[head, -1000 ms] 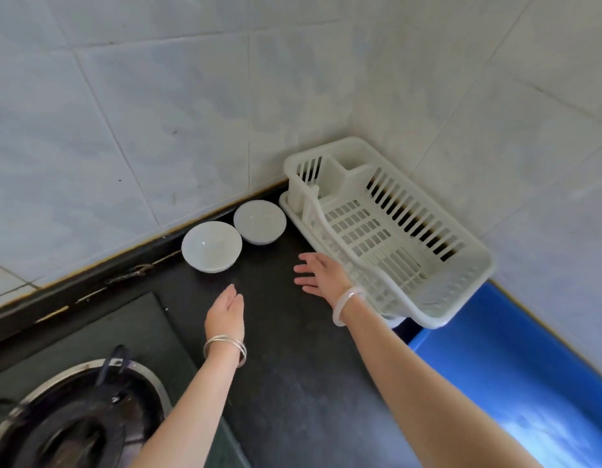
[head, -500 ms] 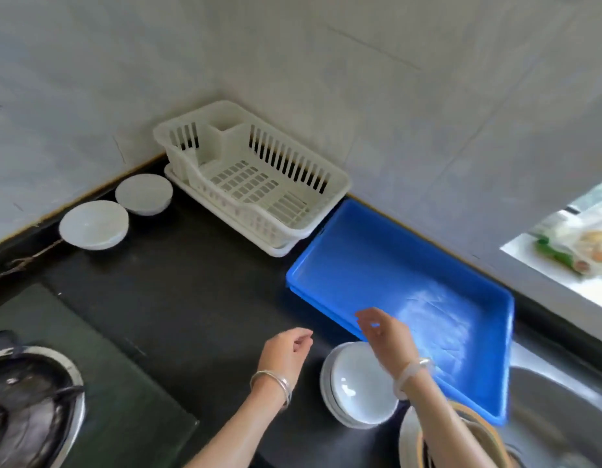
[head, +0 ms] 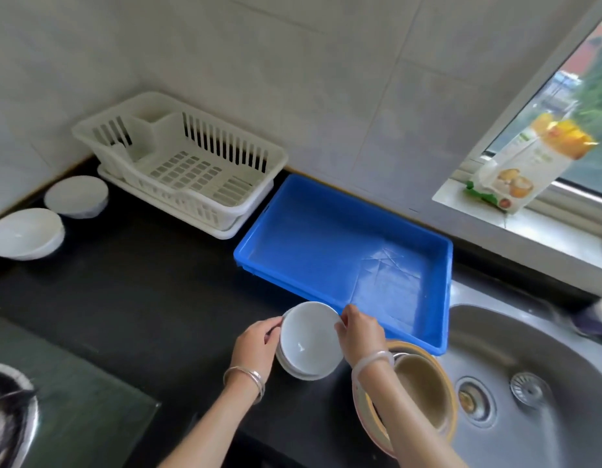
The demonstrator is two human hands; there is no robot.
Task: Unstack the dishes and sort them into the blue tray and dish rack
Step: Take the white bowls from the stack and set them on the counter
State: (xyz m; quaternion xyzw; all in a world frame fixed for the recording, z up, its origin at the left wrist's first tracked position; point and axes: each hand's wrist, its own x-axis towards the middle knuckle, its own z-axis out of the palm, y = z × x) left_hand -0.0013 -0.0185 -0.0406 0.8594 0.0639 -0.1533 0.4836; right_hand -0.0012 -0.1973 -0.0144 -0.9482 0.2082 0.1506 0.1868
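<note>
A stack of white bowls (head: 308,342) sits on the black counter just in front of the blue tray (head: 326,231). My left hand (head: 255,344) grips the left rim of the top bowl, and my right hand (head: 360,334) grips its right rim. The top bowl sits slightly tilted on those beneath it. The white dish rack (head: 181,160) stands in the corner behind, with nothing in it. The blue tray holds nothing. Two more white bowls (head: 76,195) (head: 24,233) stand apart at the far left by the wall.
A tan bowl inside a pale basin (head: 424,388) stands right of the stack, beside the steel sink (head: 529,366). A stove burner (head: 9,417) is at the lower left. A food packet (head: 529,163) leans on the window sill.
My view has swung right from the corner to the sink side. Both hands have left the two bowls by the wall and taken hold of the top bowl of the stack.
</note>
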